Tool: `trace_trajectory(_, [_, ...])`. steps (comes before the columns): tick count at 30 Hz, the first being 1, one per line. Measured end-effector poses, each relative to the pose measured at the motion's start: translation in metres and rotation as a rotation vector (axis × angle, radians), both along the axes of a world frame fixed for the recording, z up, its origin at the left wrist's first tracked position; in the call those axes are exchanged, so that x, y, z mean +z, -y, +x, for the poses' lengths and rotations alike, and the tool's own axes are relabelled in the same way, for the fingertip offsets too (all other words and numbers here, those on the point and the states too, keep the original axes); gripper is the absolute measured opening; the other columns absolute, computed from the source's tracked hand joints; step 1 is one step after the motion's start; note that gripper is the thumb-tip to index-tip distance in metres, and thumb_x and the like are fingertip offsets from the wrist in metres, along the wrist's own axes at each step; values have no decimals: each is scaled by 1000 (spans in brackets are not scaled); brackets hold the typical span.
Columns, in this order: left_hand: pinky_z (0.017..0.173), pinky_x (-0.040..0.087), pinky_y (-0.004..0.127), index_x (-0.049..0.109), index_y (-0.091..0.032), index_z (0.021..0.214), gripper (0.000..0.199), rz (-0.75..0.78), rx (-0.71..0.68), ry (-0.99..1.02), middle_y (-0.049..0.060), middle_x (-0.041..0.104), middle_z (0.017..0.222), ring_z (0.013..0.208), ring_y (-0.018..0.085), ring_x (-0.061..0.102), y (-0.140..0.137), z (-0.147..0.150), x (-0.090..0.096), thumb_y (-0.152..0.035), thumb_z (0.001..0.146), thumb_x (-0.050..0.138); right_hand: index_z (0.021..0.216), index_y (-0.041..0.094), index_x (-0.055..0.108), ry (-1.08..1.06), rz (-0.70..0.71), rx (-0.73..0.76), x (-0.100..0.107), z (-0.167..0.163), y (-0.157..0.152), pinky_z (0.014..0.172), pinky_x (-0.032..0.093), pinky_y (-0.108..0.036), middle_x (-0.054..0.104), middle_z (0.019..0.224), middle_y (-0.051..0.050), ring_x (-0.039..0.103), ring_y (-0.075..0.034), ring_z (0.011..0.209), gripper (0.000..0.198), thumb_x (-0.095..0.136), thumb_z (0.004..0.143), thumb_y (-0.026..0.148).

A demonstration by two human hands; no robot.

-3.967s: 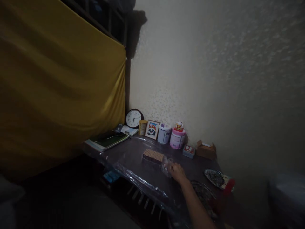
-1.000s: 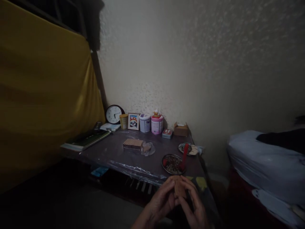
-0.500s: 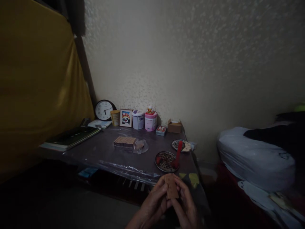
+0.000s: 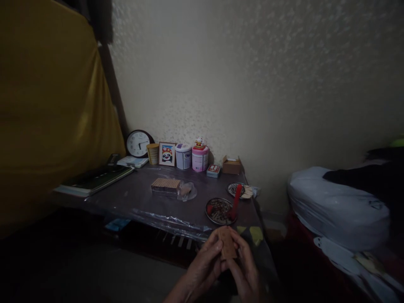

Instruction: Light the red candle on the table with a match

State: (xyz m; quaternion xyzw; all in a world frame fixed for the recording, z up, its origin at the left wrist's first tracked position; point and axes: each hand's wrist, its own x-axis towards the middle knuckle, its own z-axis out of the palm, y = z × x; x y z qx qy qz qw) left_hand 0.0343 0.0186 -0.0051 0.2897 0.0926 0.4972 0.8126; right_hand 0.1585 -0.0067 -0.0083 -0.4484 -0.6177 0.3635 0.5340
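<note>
Both hands hold one small brown rectangular piece, flat-faced with faint marks, in front of the table's near edge. My left hand grips its left side, thumb on the face. My right hand wraps the right side, with its thumb at the lower edge. Just beyond the fingers sits a round metal dish of small mixed bits, with a red spoon standing in it. Farther left on the table lies a row of similar thin brown pieces, beside a clear plastic bag.
A second dish with pale sticks is near the table's right edge. Along the wall stand a clock, a framed panda picture, two tubs and a small cardboard box. Books lie at left.
The view has shifted slightly, so the table things sit a little higher. Both hands keep their hold on the brown piece, almost unmoved.
</note>
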Motion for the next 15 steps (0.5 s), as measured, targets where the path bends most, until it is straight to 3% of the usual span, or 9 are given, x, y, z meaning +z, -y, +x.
trace_trajectory(6, [70,46,22,53,-22,118,37,-8,34,-34,7,66,98,87,15,63,1,-2,3,-23,82,60,128,28,40,0,22,3,3,-2,1,105,36,-36,46,136,-5,43,-22,125,43,48,87,37])
trace_trajectory(11, [75,46,26,56,-23,113,36,36,135,-124,5,68,92,85,16,64,-2,-2,0,-25,78,65,127,28,42,-21,-31,20,5,-2,3,101,41,-35,46,137,-6,44,-23,125,42,48,88,38])
trace_trajectory(15, [75,45,25,59,-22,110,36,65,134,-150,5,68,93,84,16,63,-2,-4,2,-27,75,68,126,29,45,-29,-7,27,5,-2,3,101,41,-36,50,134,-6,47,-24,123,40,50,87,36])
